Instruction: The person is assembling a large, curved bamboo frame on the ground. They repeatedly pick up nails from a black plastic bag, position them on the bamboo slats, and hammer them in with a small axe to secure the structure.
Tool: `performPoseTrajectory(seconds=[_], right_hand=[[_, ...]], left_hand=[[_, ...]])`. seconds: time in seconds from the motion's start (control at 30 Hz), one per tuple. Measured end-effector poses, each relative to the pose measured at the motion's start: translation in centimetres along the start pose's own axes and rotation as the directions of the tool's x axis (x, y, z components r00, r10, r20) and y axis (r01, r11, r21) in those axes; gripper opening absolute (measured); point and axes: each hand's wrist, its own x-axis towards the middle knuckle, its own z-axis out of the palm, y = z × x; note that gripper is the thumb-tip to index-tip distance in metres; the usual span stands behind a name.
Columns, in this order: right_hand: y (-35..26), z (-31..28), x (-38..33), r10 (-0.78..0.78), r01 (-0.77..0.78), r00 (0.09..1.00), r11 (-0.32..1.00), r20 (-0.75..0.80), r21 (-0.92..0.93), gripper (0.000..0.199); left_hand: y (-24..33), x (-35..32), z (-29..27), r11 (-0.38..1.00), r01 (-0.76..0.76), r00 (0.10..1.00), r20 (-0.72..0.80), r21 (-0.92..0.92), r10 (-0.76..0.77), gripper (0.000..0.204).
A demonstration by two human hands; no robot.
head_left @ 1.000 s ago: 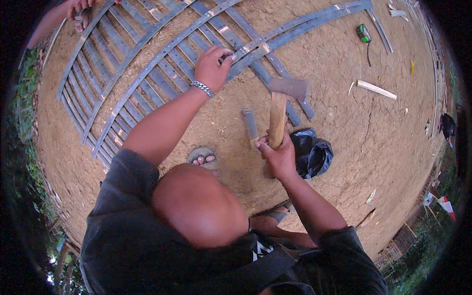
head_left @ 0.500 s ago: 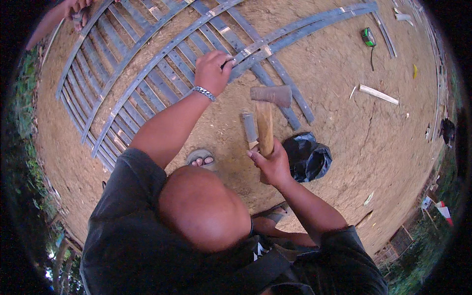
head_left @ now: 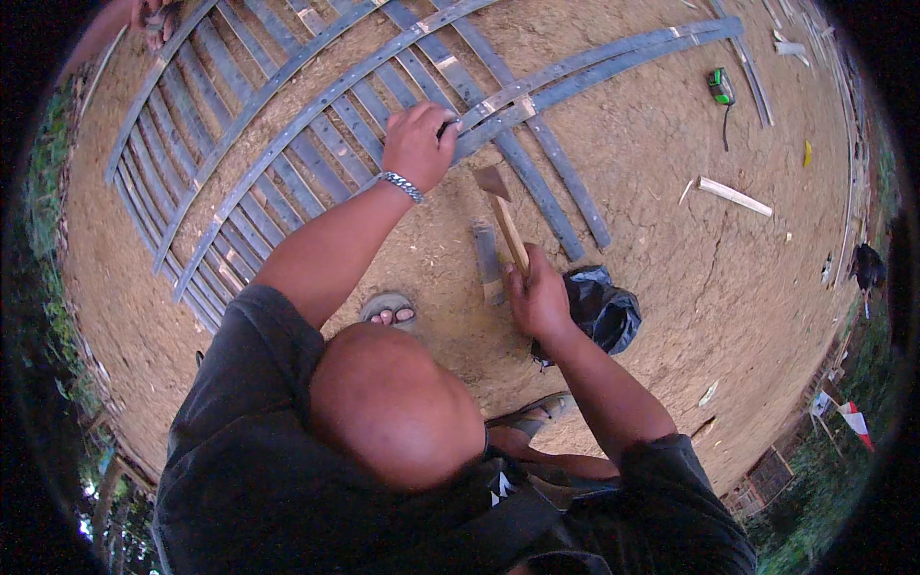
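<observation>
My right hand (head_left: 540,299) grips the wooden handle of a hatchet (head_left: 506,218), its metal head raised over the ground. On the long dark slats (head_left: 585,81) rests my left hand (head_left: 420,144), fingers closed together near where they overlap. Something small and dark shows between its thumb and forefinger; I cannot make out what it is. These slats cross a pair of other slats and join a large slatted frame (head_left: 302,120) on the left. Close to my right hand, a short dark piece of slat (head_left: 486,251) lies on the soil.
A black plastic bag (head_left: 613,311) sits beside my right wrist. Farther right lie a pale stick (head_left: 733,195) and a green and black tape measure (head_left: 721,86). At the far left, another person's hand (head_left: 158,24) is at the frame's edge. My sandalled foot (head_left: 391,311) stands below the frame.
The hatchet has turned in my right hand, its head swinging left and showing a narrower face. My left hand stays nearly in place on the slats.
</observation>
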Motion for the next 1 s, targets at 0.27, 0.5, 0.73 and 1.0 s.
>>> performPoseTrajectory(seconds=[0.27,0.5,0.73,1.0], right_hand=[[0.1,0.4,2.4,0.048,-0.047,0.999,0.998,0.026,-0.031,0.032],[0.9,0.7,1.3,-0.017,0.019,0.999,0.998,-0.038,0.060,0.031],[0.6,1.0,0.4,0.021,-0.025,0.999,0.995,0.034,0.097,0.034],[-2.8,-0.9,2.3,-0.135,0.143,0.987,0.985,-0.084,0.099,0.044]], left_hand=[[0.2,0.0,-0.5,1.000,-0.008,0.999,0.033,0.001,0.008,0.013],[0.2,0.0,-0.4,1.000,-0.010,1.000,0.029,-0.018,0.011,0.012],[0.3,0.1,-0.3,1.000,-0.009,0.998,0.056,0.000,0.009,0.017],[0.3,0.3,-0.3,1.000,-0.017,0.998,0.062,0.025,0.016,0.014]])
